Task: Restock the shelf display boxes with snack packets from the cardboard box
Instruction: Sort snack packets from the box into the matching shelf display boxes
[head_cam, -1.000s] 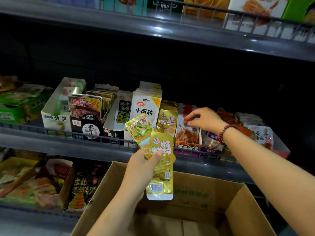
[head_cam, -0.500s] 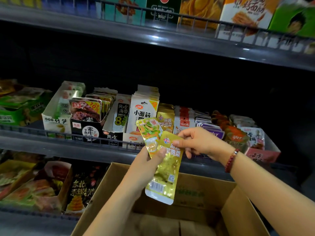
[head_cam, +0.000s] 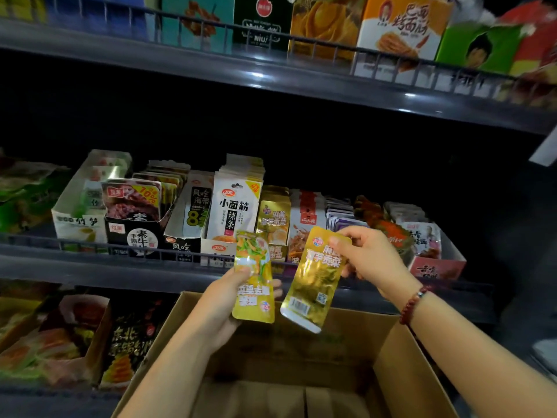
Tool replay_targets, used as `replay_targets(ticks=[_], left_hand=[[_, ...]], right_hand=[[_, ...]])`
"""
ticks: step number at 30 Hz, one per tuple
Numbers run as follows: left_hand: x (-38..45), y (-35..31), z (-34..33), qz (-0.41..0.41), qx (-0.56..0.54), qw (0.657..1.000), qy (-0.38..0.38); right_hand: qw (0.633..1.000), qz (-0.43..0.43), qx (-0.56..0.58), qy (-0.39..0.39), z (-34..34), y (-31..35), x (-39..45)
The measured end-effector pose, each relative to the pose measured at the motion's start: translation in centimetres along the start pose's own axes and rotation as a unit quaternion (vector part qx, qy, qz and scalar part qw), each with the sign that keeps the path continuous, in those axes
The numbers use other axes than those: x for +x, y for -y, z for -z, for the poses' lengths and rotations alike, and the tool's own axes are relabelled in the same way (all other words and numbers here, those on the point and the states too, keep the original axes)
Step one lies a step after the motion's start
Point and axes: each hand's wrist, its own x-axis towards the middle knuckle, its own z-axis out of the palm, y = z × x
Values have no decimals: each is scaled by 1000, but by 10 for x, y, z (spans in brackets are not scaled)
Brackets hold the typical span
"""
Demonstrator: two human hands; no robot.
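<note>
Right hand [head_cam: 372, 256] now pinches gold packet [head_cam: 315, 279], label blurred.

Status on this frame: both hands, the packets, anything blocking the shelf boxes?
Left hand grips yellow-green foil snack packet. Right hand pinches gold foil snack packet. Both over brown cardboard box. Nothing between packets and gold display box.

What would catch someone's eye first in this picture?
Two shiny snack packets held up in the middle: the left hand grips a yellow packet with green pictures, the right hand pinches a gold packet. Behind them runs a shelf row of display boxes, and an open cardboard box sits below.
</note>
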Motion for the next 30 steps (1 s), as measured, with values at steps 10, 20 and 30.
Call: replay_targets(ticks=[10,20,30], left_hand=[[-11,-1,-15,54,-42,997,43],[-8,4,-22,-26,-54,998,-14],[-4,9,-21,-128,13,992,-7]], right_hand=[[987,157,4,-15,-31,10,-39],[983,157,-41,90,-53,2,-51],[970,-66,154,176,-52,10,-29]])
